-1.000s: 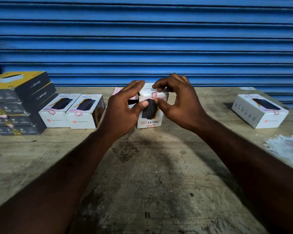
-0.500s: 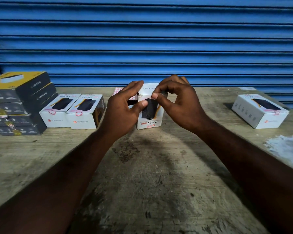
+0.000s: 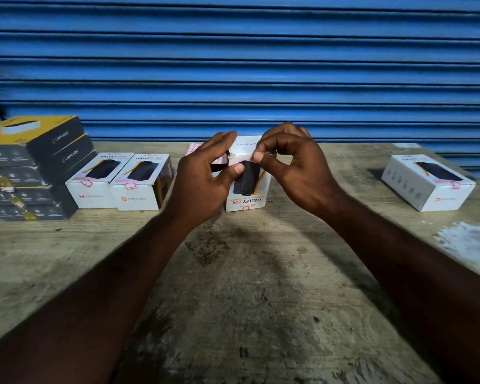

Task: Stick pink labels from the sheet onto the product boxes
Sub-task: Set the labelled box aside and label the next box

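A white Halley 20K product box [image 3: 247, 201] stands on the wooden table [image 3: 247, 295] at centre, its printed face turned toward me. My left hand [image 3: 203, 178] grips it from the left, thumb on the printed face and fingers over the far side. My right hand [image 3: 297, 167] is curled over the box's top edge, where its thumb and forefinger pinch a small pink label [image 3: 252, 156]. The pink label sheet [image 3: 193, 147] lies behind my left hand, mostly hidden.
Two white boxes [image 3: 94, 187] [image 3: 139, 189] with pink labels sit side by side at the left. Beside them is a stack of dark and yellow boxes [image 3: 31, 167]. Another labelled white box [image 3: 424, 184] lies at the right. A blue shutter [image 3: 239, 65] closes off the back.
My right hand's thumb and forefinger closed over the pink label at the box's top edge, hiding it. My left hand and the box stayed in place.
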Action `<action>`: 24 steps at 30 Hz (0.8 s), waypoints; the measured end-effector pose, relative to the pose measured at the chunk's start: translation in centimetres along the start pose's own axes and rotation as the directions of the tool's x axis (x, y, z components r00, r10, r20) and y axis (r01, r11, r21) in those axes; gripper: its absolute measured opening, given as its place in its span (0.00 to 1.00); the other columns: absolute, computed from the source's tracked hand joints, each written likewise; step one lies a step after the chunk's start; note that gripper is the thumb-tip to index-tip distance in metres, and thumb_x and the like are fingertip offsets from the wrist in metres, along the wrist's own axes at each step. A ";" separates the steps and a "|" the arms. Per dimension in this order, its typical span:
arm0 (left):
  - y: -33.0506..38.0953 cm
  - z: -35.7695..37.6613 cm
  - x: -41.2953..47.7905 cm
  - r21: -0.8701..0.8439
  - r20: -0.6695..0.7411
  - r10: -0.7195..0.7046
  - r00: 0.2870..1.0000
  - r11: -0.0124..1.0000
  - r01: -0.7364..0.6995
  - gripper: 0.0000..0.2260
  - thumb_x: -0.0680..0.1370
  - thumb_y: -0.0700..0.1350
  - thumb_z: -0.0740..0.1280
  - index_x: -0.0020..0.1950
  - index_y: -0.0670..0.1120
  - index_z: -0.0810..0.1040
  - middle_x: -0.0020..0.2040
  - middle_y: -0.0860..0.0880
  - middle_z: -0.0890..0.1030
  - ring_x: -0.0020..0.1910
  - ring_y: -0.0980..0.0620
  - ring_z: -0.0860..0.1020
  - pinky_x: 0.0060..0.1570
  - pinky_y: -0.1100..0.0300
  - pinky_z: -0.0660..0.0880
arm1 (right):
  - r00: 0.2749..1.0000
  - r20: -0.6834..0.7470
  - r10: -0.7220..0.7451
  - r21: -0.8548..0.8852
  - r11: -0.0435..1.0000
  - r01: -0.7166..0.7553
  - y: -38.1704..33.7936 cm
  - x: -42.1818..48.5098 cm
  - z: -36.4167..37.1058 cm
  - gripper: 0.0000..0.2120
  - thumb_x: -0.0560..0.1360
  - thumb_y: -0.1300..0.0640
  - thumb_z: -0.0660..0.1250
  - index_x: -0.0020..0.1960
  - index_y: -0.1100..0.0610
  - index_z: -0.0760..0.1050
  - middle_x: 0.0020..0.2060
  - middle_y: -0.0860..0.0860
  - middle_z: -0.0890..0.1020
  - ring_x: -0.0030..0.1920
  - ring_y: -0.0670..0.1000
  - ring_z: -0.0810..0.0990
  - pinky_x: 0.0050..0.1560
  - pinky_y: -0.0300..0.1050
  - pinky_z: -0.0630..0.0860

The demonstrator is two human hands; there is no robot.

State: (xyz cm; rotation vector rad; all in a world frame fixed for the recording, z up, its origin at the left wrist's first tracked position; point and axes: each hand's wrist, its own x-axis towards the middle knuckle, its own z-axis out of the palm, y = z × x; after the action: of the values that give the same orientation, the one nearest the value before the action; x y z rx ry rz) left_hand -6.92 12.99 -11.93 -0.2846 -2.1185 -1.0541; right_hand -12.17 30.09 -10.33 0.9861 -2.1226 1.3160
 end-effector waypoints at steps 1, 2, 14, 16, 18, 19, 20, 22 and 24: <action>0.0 0.0 0.0 0.005 -0.003 0.007 1.000 1.000 -0.007 0.23 0.76 0.34 0.71 0.71 0.40 0.73 0.62 0.65 0.66 0.64 0.73 0.64 0.58 0.84 0.61 | 1.000 -0.002 0.006 0.013 1.000 -0.006 0.0 0.0 0.0 0.02 0.75 0.55 0.71 0.44 0.53 0.82 0.47 0.49 0.80 0.55 0.49 0.75 0.61 0.55 0.72; 0.0 0.0 0.0 0.012 -0.006 0.015 1.000 1.000 -0.015 0.23 0.76 0.34 0.71 0.71 0.40 0.73 0.63 0.64 0.67 0.64 0.72 0.64 0.58 0.84 0.61 | 1.000 -0.002 0.012 0.025 1.000 -0.012 0.0 0.0 0.0 0.02 0.75 0.55 0.71 0.44 0.53 0.82 0.47 0.50 0.80 0.55 0.50 0.76 0.61 0.57 0.72; -0.1 0.0 -0.1 0.070 -0.036 0.020 0.999 0.997 -0.018 0.23 0.76 0.37 0.72 0.70 0.42 0.74 0.65 0.58 0.69 0.65 0.74 0.60 0.58 0.86 0.57 | 1.000 -0.010 -0.018 -0.024 1.000 0.018 -0.2 0.0 0.2 0.03 0.74 0.56 0.71 0.43 0.50 0.80 0.45 0.48 0.80 0.52 0.49 0.76 0.60 0.48 0.69; -0.1 0.0 -0.1 0.075 -0.035 0.022 0.999 0.997 -0.020 0.23 0.76 0.37 0.72 0.71 0.42 0.74 0.65 0.58 0.69 0.65 0.74 0.59 0.58 0.86 0.57 | 0.999 -0.011 -0.031 -0.043 0.999 0.030 -0.2 0.0 0.3 0.03 0.74 0.56 0.71 0.43 0.49 0.80 0.44 0.47 0.79 0.51 0.50 0.76 0.59 0.46 0.68; -0.2 0.0 -0.1 0.078 -0.032 0.026 0.999 0.997 -0.023 0.23 0.76 0.37 0.72 0.71 0.42 0.74 0.65 0.57 0.69 0.64 0.75 0.59 0.59 0.86 0.56 | 0.999 -0.009 -0.045 -0.064 0.997 0.044 -0.2 0.0 0.3 0.02 0.74 0.56 0.71 0.43 0.50 0.81 0.44 0.45 0.78 0.51 0.49 0.76 0.58 0.44 0.68; -0.3 0.0 -0.1 0.076 -0.032 0.026 0.999 0.997 -0.023 0.23 0.76 0.37 0.72 0.70 0.42 0.74 0.65 0.57 0.69 0.65 0.74 0.59 0.59 0.86 0.56 | 0.999 -0.008 -0.053 -0.074 0.996 0.052 -0.2 0.0 0.3 0.01 0.74 0.56 0.71 0.44 0.51 0.81 0.44 0.44 0.78 0.51 0.48 0.75 0.58 0.44 0.68; -0.3 0.0 -0.1 0.071 -0.033 0.026 0.999 0.997 -0.023 0.23 0.76 0.37 0.72 0.70 0.42 0.74 0.65 0.57 0.69 0.65 0.74 0.60 0.59 0.85 0.57 | 0.998 -0.008 -0.061 -0.083 0.995 0.060 -0.2 0.0 0.3 0.01 0.74 0.56 0.71 0.44 0.51 0.81 0.44 0.44 0.77 0.50 0.48 0.75 0.57 0.44 0.68; -0.3 0.1 -0.1 0.054 -0.032 0.027 0.999 0.998 -0.025 0.23 0.76 0.36 0.72 0.70 0.41 0.74 0.65 0.56 0.70 0.64 0.74 0.61 0.59 0.85 0.58 | 0.997 -0.012 -0.072 -0.098 0.993 0.071 -0.2 0.0 0.3 0.01 0.74 0.57 0.72 0.44 0.52 0.82 0.44 0.44 0.77 0.50 0.48 0.75 0.57 0.42 0.67; -0.2 0.1 -0.1 0.047 -0.032 0.031 0.999 0.998 -0.029 0.23 0.76 0.35 0.72 0.70 0.40 0.74 0.65 0.56 0.70 0.64 0.75 0.60 0.58 0.85 0.59 | 0.996 -0.017 -0.086 -0.112 0.990 0.084 -0.2 0.0 0.3 0.00 0.74 0.57 0.72 0.44 0.53 0.82 0.44 0.45 0.78 0.50 0.48 0.76 0.56 0.40 0.67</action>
State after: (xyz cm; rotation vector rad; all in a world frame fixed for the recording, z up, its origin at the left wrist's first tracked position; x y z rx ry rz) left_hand -7.02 12.93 -12.17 -0.2742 -2.1006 -0.9846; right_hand -12.07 29.78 -10.35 0.9998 -2.0886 1.1504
